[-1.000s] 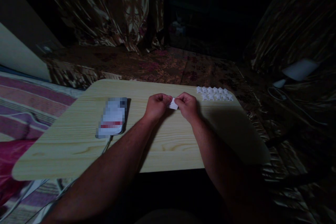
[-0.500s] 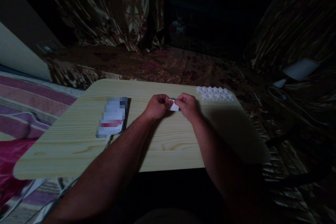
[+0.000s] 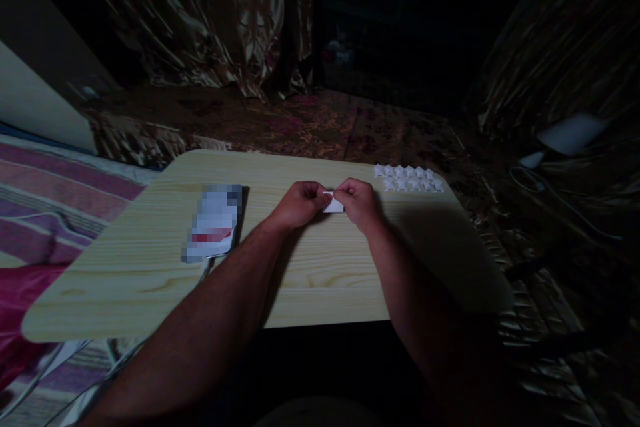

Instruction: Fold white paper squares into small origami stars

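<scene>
A small folded piece of white paper is pinched between both my hands over the middle of a light wooden lap table. My left hand grips its left side with curled fingers. My right hand grips its right side the same way. Two rows of several small white folded paper stars lie at the table's far right corner, a hand's width from my right hand.
A phone lies flat on the table's left half, a cable running off the near edge. Striped bedding lies to the left, shiny patterned brown fabric behind and to the right. A white object with cords sits far right.
The paper piece has been turned and pressed a little lower between my fingers. Both hands have stayed in the same spot.
</scene>
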Demonstrator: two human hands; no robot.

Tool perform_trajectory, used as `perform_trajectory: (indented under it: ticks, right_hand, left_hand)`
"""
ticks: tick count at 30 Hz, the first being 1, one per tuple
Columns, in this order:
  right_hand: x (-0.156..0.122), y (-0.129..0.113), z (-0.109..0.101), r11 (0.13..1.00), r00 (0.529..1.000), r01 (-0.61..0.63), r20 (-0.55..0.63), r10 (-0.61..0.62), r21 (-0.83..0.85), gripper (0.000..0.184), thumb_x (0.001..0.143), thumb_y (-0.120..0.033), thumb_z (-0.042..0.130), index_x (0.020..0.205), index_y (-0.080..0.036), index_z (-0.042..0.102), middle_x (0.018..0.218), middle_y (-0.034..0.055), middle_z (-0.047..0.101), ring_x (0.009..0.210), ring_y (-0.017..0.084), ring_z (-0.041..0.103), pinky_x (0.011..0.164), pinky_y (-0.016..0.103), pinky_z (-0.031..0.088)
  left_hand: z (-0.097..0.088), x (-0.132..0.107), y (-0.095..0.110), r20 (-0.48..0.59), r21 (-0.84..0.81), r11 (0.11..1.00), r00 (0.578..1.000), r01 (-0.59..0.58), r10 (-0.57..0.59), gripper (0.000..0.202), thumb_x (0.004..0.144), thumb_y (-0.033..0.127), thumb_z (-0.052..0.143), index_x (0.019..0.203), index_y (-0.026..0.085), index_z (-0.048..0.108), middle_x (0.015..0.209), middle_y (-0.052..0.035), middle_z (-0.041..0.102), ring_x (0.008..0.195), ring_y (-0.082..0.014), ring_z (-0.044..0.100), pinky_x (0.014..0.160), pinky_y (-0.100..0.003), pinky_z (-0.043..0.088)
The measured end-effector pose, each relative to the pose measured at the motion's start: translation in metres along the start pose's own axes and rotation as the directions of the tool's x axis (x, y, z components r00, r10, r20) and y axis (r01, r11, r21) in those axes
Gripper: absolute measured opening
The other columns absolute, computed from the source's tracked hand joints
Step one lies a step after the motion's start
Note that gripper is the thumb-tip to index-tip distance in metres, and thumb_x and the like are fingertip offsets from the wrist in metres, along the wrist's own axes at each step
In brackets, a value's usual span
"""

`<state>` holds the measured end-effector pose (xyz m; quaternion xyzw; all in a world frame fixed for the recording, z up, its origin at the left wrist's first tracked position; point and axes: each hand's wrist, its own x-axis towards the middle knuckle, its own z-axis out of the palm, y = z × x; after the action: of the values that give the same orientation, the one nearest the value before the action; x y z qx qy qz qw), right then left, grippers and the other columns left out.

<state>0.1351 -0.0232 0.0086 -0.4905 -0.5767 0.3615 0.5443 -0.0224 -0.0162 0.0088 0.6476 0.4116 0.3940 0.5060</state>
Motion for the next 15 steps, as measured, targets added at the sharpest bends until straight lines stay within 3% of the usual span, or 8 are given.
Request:
perform_trajectory:
  ticks: [15]
  right_hand:
    - [-0.0009, -0.0026, 0.0001, 0.999, 0.999, -0.023, 0.033, 0.025, -0.038, 0.008, 0.063, -0.023, 0.057, 0.059, -0.016, 0.056, 0.052, -0.0041, 0.052, 0.051, 0.01, 0.046, 0.05, 0.022, 0.036]
  left_hand:
    - [0.0005, -0.0003, 0.0008, -0.006, -0.082, 0.996, 1.0, 0.027, -0.027, 0.026, 0.065, 0.035, 0.07, 0.061, 0.013, 0.057, 0.051, 0.0008, 0.053, 0.044, -0.0069, 0.041, 0.043, -0.021, 0.027]
